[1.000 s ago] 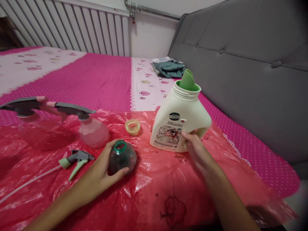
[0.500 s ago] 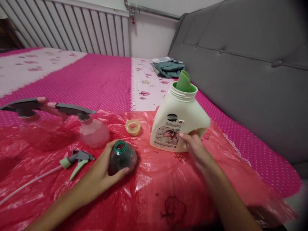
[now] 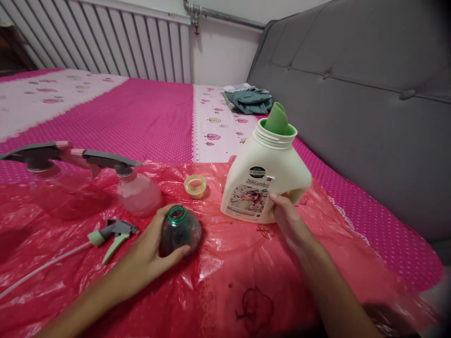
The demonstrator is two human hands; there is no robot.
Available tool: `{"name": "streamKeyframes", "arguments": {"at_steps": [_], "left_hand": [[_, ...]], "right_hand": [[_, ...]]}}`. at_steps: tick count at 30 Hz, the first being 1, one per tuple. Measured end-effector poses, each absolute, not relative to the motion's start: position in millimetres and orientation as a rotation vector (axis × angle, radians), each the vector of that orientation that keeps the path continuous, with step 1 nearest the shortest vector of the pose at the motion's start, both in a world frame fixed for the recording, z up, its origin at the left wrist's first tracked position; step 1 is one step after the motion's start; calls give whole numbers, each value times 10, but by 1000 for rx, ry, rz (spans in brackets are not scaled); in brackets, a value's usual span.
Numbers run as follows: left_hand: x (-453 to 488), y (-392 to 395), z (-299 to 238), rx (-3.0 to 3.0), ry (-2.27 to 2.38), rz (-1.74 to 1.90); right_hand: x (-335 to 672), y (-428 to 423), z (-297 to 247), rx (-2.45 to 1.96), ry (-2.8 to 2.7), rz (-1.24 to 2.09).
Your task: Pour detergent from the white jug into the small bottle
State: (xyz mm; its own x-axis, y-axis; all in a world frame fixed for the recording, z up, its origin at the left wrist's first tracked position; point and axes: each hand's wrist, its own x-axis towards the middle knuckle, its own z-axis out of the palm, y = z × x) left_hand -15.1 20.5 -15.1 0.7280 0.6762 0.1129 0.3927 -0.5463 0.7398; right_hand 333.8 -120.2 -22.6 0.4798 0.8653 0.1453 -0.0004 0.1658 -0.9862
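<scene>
Head view of a bed covered by a red plastic sheet, on which all the working items stand. The left hand is clenched around a small dark round bottle with a green open neck, thumb across its near side and fingers behind it; the bottle rests upright on the sheet near the centre. The right hand has its grip closed on the handle at the lower right of a cream detergent jug, thumb on the front by the label. The jug stands on the sheet, uncapped, with a green pouring spout rising from its wide mouth. Bottle and jug stand apart, with bare sheet between them. A yellow cap lies open side up behind that gap, just left of the jug. To the left stand a pale pink spray bottle with a grey trigger head and, further left, a second clear spray bottle, its nozzle nearly meeting the first bottle's trigger head. A loose trigger head with a white dip tube lies just left of the left hand. The sheet's far edge runs just behind the cap and jug; its right edge falls close beyond the jug, beside the grey padded headboard. Open sheet extends in front of both hands. Folded clothes lie well behind on the pink bedspread.
</scene>
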Motion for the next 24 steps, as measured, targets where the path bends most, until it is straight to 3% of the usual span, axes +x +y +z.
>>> {"name": "streamKeyframes", "arguments": {"at_steps": [24], "left_hand": [[-146,205,-164,2231,812,556]], "right_hand": [[3340,-1197,-248,-1240,-889,741]]}}
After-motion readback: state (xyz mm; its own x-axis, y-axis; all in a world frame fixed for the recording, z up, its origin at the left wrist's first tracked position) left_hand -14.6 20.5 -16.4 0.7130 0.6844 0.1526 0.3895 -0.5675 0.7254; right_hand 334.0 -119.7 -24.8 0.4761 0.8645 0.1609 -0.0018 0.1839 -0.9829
